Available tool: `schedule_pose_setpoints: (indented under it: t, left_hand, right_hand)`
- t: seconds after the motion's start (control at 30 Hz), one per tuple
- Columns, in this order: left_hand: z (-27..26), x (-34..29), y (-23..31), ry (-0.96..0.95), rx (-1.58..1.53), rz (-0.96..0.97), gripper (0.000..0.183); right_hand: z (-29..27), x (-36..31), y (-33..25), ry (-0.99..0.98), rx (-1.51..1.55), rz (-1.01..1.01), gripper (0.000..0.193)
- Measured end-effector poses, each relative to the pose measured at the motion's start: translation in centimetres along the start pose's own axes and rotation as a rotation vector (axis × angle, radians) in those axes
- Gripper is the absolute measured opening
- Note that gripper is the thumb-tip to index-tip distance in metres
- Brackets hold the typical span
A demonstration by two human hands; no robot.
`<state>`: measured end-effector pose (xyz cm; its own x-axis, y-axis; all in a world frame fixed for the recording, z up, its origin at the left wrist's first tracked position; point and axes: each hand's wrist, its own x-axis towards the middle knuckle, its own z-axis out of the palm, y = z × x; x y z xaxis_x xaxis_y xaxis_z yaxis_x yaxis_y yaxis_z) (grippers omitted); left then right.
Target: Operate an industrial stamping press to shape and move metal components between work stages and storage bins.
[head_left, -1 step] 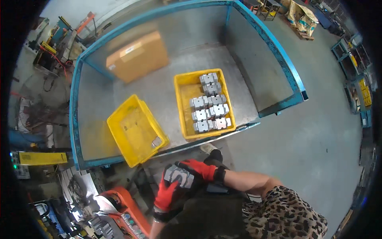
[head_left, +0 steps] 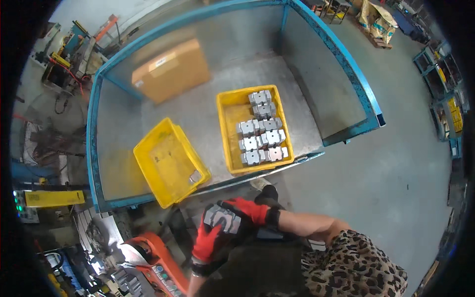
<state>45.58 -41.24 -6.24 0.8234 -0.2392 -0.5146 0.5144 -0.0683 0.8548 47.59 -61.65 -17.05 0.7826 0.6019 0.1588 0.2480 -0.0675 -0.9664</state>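
A small stack of grey notched metal plates [head_left: 222, 219] is held close in front of my body. My left hand [head_left: 207, 240], in a red and black glove, is closed round its left and near side, with the thumb across it. From the right, my right hand [head_left: 250, 210], gloved the same way, grips the other side; part of its fingers is hidden. Beyond my hands is a yellow bin [head_left: 256, 171] with several stacks of similar metal plates [head_left: 272, 137] in rows. Left of it, a tilted yellow bin [head_left: 166, 163] has one small metal piece [head_left: 195, 176] in its near corner.
Both bins sit in a large blue-framed metal cart [head_left: 366, 94] with raised walls at its back and sides. A cardboard box [head_left: 173, 69] leans at its back left. An orange machine with buttons [head_left: 156, 257] stands at lower left, beside more metal parts [head_left: 127, 282].
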Motion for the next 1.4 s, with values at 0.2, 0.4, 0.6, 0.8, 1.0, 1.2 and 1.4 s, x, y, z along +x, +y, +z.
schedule_pose_setpoints:
  t: [0.2, 0.4, 0.6, 0.8, 1.0, 1.2, 1.4]
  left_hand:
    - [2.8, 2.5, 3.1, 0.149, -0.002, -0.096, 0.065]
    - [5.4, 5.6, 5.6, 0.194, 0.092, -0.122, 0.064]
    - [6.5, 8.0, 6.9, 0.169, 0.021, -0.118, 0.064]
    - [7.1, 9.7, 7.7, 0.173, 0.064, -0.079, 0.06]
    - [6.6, 10.8, 8.4, 0.136, 0.1, -0.033, 0.06]
    - [5.9, 11.1, 8.1, 0.163, 0.111, -0.063, 0.062]
    - [5.6, 10.5, 8.1, 0.195, 0.039, -0.099, 0.063]
  right_hand:
    - [-6.0, 2.2, -1.4, -0.086, 0.041, 0.229, 0.086]
    - [-10.9, 2.8, -1.3, -0.016, 0.094, 0.127, 0.071]
    - [-12.8, 3.9, -0.3, 0.097, 0.515, 0.309, 0.043]
    - [-14.9, 4.7, 1.4, -0.017, 0.455, 0.209, 0.05]
    - [-15.7, 5.9, 2.1, -0.083, 0.369, 0.318, 0.055]
    - [-15.2, 6.2, 1.9, 0.099, 0.395, 0.275, 0.051]
    - [-13.4, 7.3, 3.7, 0.02, 0.407, 0.232, 0.052]
